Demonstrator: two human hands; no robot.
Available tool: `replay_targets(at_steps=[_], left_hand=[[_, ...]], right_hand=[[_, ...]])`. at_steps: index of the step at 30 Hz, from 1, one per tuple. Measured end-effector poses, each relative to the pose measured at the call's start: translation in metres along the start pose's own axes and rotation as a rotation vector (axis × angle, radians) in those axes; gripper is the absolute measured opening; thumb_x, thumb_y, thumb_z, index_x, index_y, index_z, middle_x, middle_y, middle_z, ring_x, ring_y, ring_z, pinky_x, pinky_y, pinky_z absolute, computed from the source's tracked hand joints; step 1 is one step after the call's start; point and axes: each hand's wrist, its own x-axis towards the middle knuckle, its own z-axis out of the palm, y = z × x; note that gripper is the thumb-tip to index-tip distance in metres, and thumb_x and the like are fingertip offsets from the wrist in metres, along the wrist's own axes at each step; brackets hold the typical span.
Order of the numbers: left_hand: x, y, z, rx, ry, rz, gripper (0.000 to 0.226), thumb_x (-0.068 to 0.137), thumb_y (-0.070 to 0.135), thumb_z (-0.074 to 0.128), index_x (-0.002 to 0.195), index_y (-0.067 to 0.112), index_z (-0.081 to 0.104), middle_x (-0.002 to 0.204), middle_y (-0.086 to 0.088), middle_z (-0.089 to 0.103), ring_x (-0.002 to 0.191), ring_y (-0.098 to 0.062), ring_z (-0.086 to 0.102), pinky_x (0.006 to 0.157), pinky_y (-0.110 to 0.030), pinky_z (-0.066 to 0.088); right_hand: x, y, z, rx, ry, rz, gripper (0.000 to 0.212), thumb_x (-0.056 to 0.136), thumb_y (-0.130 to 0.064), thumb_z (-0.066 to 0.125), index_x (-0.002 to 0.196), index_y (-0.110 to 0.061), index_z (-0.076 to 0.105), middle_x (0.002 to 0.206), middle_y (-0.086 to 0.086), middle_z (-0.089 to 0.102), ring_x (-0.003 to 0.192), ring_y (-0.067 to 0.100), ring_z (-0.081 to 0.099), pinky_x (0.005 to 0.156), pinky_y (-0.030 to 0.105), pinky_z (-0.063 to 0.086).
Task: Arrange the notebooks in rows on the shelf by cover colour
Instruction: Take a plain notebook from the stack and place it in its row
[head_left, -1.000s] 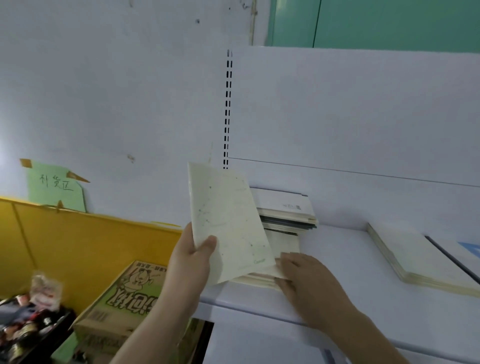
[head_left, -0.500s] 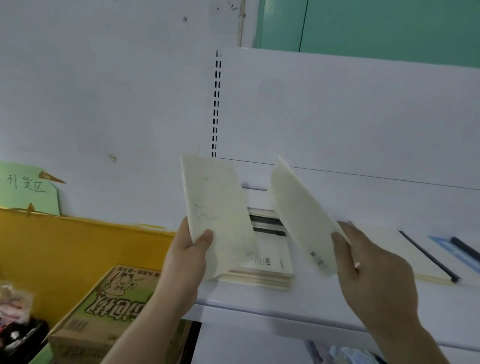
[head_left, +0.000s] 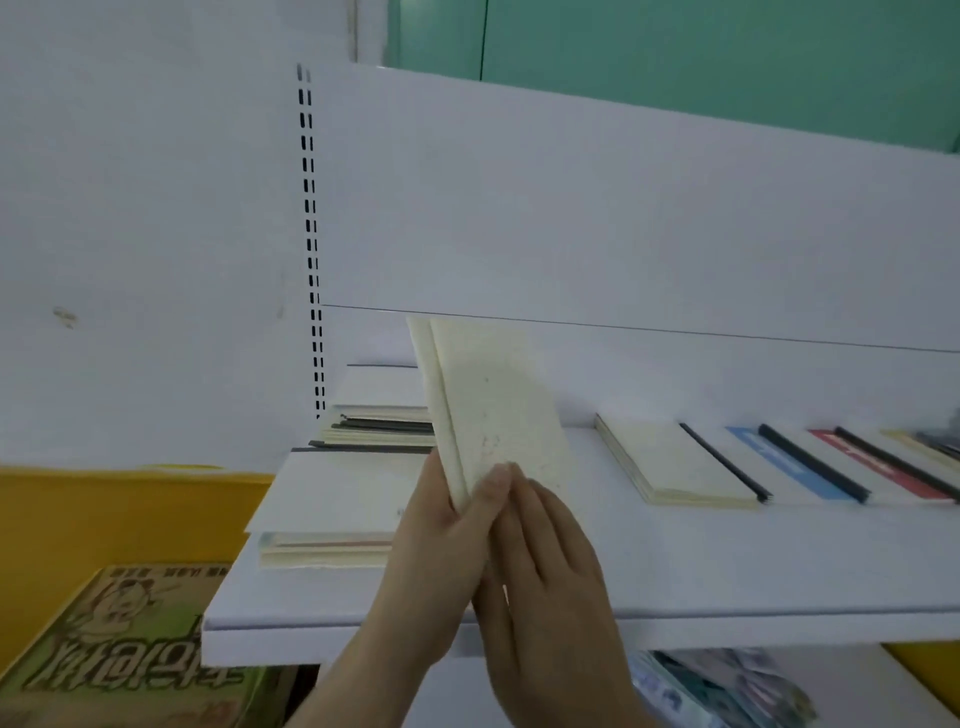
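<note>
In the middle of the frame, my left hand (head_left: 441, 525) grips two cream notebooks (head_left: 493, 410) together; my right hand (head_left: 545, 561) lies flat against them. I should square their edges, then lay them on the cream pile (head_left: 670, 462) at middle right of the shelf (head_left: 675, 582).

Bare white shelf (head_left: 675, 566) open along the front edge and between left stack of notebooks (head_left: 332, 499) and cream notebook (head_left: 675, 462). Farther right, crowded by row of notebooks (head_left: 831, 462). Blocked behind by back panel (head_left: 623, 234).
</note>
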Motion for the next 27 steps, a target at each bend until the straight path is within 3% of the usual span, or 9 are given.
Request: replay_targets(at_steps=[4, 6, 9, 11, 14, 17, 21, 23, 27], left_hand=[[0.012, -0.015, 0.026, 0.002, 0.042, -0.037, 0.026, 0.100, 0.025, 0.055, 0.121, 0.040, 0.058, 0.112, 0.012, 0.071, 0.104, -0.013, 0.067, 0.087, -0.042, 0.057], [0.020, -0.023, 0.044, 0.001, 0.013, -0.047, 0.028, 0.100, 0.024, 0.055, 0.123, 0.040, 0.058, 0.116, 0.010, 0.069, 0.109, -0.018, 0.065, 0.093, -0.048, 0.054], [0.033, -0.037, 0.079, 0.018, -0.018, -0.060, 0.031, 0.099, 0.027, 0.057, 0.127, 0.039, 0.055, 0.119, 0.011, 0.068, 0.112, -0.018, 0.064, 0.094, -0.047, 0.054], [0.045, -0.049, 0.107, 0.067, 0.008, -0.037, 0.032, 0.097, 0.033, 0.057, 0.127, 0.042, 0.051, 0.119, 0.012, 0.066, 0.111, -0.016, 0.063, 0.093, -0.047, 0.054], [0.066, -0.065, 0.151, 0.205, 0.070, 0.004, 0.039, 0.096, 0.035, 0.057, 0.131, 0.039, 0.041, 0.117, 0.015, 0.060, 0.105, -0.010, 0.061, 0.086, -0.040, 0.056], [0.090, -0.077, 0.190, 0.330, 0.080, 0.008, 0.041, 0.098, 0.033, 0.055, 0.132, 0.034, 0.034, 0.111, 0.019, 0.055, 0.096, -0.003, 0.057, 0.069, -0.026, 0.050], [0.125, -0.097, 0.230, 0.468, 0.079, -0.034, 0.025, 0.101, 0.032, 0.048, 0.125, 0.031, 0.041, 0.102, 0.020, 0.055, 0.090, 0.000, 0.054, 0.064, -0.022, 0.042], [0.136, -0.105, 0.238, 0.485, 0.088, -0.075, 0.017, 0.101, 0.031, 0.048, 0.118, 0.031, 0.046, 0.101, 0.018, 0.057, 0.092, -0.003, 0.055, 0.065, -0.022, 0.041], [0.158, -0.117, 0.243, 0.615, 0.104, -0.100, 0.016, 0.101, 0.028, 0.047, 0.116, 0.028, 0.052, 0.099, 0.016, 0.059, 0.088, -0.002, 0.055, 0.066, -0.023, 0.041]], right_hand=[[-0.011, 0.056, -0.021, 0.047, 0.032, 0.044, 0.050, 0.101, -0.038, 0.030, 0.144, -0.016, 0.041, 0.155, -0.001, 0.030, 0.142, 0.018, 0.026, 0.112, 0.040, 0.032], [-0.012, 0.095, -0.035, 0.055, 0.086, 0.250, 0.052, 0.099, -0.047, 0.031, 0.146, -0.024, 0.035, 0.155, -0.002, 0.027, 0.140, 0.018, 0.028, 0.111, 0.036, 0.031], [-0.008, 0.141, -0.056, 0.286, -0.049, 0.544, 0.064, 0.092, -0.059, 0.032, 0.149, -0.033, 0.019, 0.140, -0.010, 0.042, 0.116, 0.004, 0.048, 0.094, 0.018, 0.042], [-0.007, 0.168, -0.066, 0.319, -0.113, 0.559, 0.066, 0.091, -0.053, 0.035, 0.151, -0.030, 0.018, 0.128, -0.012, 0.045, 0.098, -0.009, 0.048, 0.075, 0.005, 0.038], [-0.007, 0.214, -0.077, 0.269, -0.139, 0.486, 0.062, 0.095, -0.045, 0.042, 0.150, -0.029, 0.017, 0.138, -0.017, 0.030, 0.103, -0.024, 0.034, 0.079, -0.004, 0.030], [-0.001, 0.261, -0.091, 0.232, -0.232, 0.443, 0.076, 0.088, -0.060, 0.046, 0.150, -0.035, 0.010, 0.141, -0.021, 0.020, 0.110, -0.013, 0.031, 0.087, 0.004, 0.032], [0.011, 0.315, -0.106, 0.159, -0.441, 0.421, 0.092, 0.079, -0.072, 0.050, 0.150, -0.035, 0.004, 0.139, -0.026, 0.012, 0.110, -0.007, 0.021, 0.087, 0.010, 0.024], [0.017, 0.334, -0.105, 0.139, -0.487, 0.389, 0.092, 0.080, -0.073, 0.047, 0.151, -0.033, 0.004, 0.145, -0.021, 0.014, 0.110, -0.004, 0.025, 0.087, 0.012, 0.027], [0.030, 0.360, -0.088, 0.074, -0.486, 0.316, 0.095, 0.076, -0.079, 0.046, 0.150, -0.030, 0.014, 0.137, -0.015, 0.030, 0.118, 0.007, 0.032, 0.097, 0.021, 0.033]])
